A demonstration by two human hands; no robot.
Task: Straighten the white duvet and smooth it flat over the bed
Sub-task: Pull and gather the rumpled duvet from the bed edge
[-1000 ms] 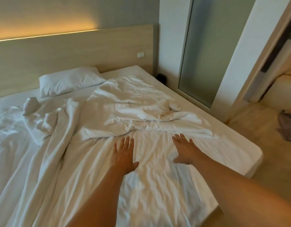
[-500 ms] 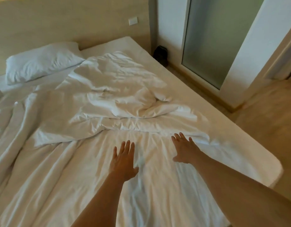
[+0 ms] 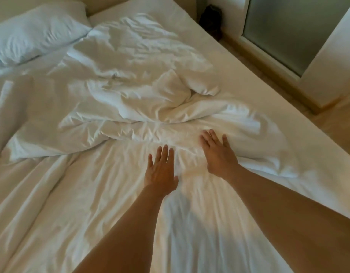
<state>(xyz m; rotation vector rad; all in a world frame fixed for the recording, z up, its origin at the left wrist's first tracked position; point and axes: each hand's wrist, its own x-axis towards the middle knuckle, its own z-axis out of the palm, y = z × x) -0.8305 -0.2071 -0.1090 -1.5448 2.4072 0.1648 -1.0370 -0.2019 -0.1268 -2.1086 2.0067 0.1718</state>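
Both the left hand (image 3: 160,170) and the right hand (image 3: 217,154) are spread flat, gripping nothing, on the white duvet (image 3: 130,91), which is bunched just beyond the fingertips. The fold is probably best swept outward with steady, even palm pressure.

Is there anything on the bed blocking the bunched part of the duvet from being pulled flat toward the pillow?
Nothing visible. Bare sheet lies between the crumpled duvet and the pillow; both hands are open on the fabric.

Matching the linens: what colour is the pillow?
White, with a bluish cast in this light; the pillow shows in the head view.
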